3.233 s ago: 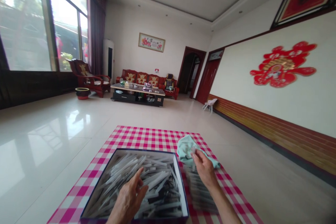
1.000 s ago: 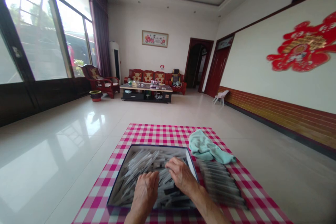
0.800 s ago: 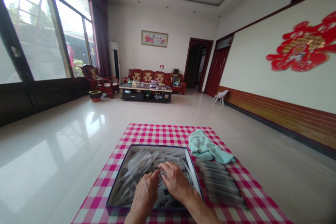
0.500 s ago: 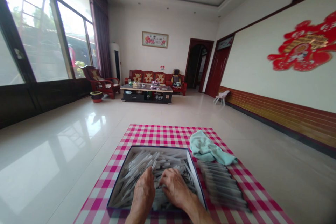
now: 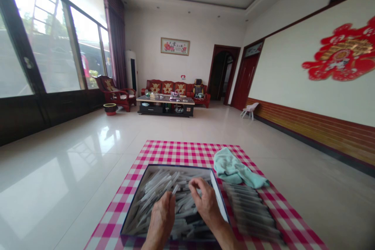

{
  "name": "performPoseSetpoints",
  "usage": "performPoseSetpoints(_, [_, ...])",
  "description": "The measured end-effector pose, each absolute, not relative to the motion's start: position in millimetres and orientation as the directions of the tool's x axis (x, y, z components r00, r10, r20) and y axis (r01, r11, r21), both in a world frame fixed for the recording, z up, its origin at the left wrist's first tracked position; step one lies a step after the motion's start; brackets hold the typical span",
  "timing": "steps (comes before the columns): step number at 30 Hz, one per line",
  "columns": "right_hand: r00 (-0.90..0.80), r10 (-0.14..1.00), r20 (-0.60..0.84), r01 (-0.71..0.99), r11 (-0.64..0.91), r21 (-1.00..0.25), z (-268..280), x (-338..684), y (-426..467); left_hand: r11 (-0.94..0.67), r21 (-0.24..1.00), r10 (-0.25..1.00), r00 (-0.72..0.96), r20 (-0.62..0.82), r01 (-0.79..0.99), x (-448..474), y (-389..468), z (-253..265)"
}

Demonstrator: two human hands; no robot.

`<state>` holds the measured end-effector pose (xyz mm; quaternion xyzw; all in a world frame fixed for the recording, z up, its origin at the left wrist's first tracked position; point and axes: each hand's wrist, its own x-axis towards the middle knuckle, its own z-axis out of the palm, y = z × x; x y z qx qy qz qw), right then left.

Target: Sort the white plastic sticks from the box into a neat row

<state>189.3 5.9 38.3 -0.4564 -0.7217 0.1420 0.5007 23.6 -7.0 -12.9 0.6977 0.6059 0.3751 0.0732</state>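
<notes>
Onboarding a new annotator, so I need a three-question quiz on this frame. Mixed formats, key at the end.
1. True or false: the teal cloth lies outside the box.
2. Multiple choice: the table cover is
A) plain blue
B) pink-and-white checked
C) green striped
3. Fill in: the ____ hand is the nearer one to the row of slim greyish pieces beside the box.

Key
1. True; it lies on the table cover.
2. B
3. Right; the right hand is on that side, the left hand farther off.
</notes>
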Motion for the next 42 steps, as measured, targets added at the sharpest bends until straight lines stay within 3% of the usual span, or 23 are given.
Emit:
performPoseSetpoints(2, [0.159,0.814,0.558,0.319,0.493,-0.810,32.0,191.6,11.4,-0.241,0.539,0.913,-0.001,0.409,0.807,23.2,-9.0,-9.6])
performPoseSetpoints(5, [0.423,0.841,0.337,-0.048,0.392,-0.919,18.1,194.9,19.1,-0.213,0.512,0.929,0.011,0.369,0.832,22.6,-11.0,-8.4])
performPoseSetpoints(8, [0.515,0.839,0.174,-0.241,0.337,-0.910,8.9,198.7,23.0,-0.210,0.511,0.935,0.018,0.354,0.834,22.3,-12.7,-7.4])
performPoseSetpoints(11, [0.510,0.850,0.131,-0.297,0.316,-0.901,7.2,201.4,23.1,-0.221,0.521,0.933,0.023,0.360,0.824,22.7,-14.0,-5.2])
performPoseSetpoints(22, [0.407,0.896,0.178,-0.175,0.268,-0.947,15.0,195.1,16.1,-0.251,0.562,0.946,0.076,0.316,0.789,23.3,-15.0,-2.8])
performPoseSetpoints(31, [0.388,0.918,0.082,-0.249,0.190,-0.950,15.6,193.1,17.6,-0.428,0.595,0.897,0.240,0.371,0.680,24.6,-20.6,6.2])
performPoseSetpoints(37, [0.245,0.942,0.229,0.036,0.228,-0.973,20.3,184.8,7.4,-0.442,0.610,0.887,0.218,0.408,0.658,23.9,-18.2,-3.3])
performPoseSetpoints(42, [0.091,0.929,0.358,0.340,0.309,-0.888,24.1,179.9,1.1,-0.428,0.642,0.897,0.215,0.385,0.637,23.2,-16.9,-6.1])
